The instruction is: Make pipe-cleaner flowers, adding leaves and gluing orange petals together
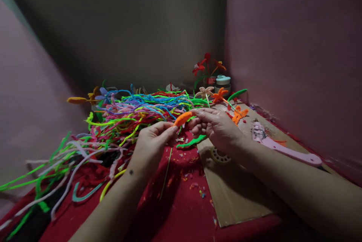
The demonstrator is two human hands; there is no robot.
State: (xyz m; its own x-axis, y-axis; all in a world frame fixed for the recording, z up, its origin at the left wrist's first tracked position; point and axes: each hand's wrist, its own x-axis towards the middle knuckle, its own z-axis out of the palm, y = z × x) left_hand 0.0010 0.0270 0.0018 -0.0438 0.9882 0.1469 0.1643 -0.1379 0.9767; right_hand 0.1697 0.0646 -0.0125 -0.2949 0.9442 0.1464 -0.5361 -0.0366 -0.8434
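Observation:
My left hand (152, 142) and my right hand (216, 127) meet over a red cloth (181, 204). Both pinch the same short orange pipe-cleaner piece (183, 118), the left at its lower end, the right at its upper end. A thin green wire stem (166, 172) hangs down below the left hand. A green pipe-cleaner leaf (192, 142) lies on the cloth just under the hands. A large tangled heap of pipe cleaners (135, 112) in many colours spreads behind and to the left of the hands.
A cardboard sheet (240, 193) lies at the right, with a pink tool (283, 147) and a tape roll (220, 156) on it. Finished pipe-cleaner flowers (207, 66) and a small lidded jar (223, 81) stand in the far corner. Walls close in behind and at the right.

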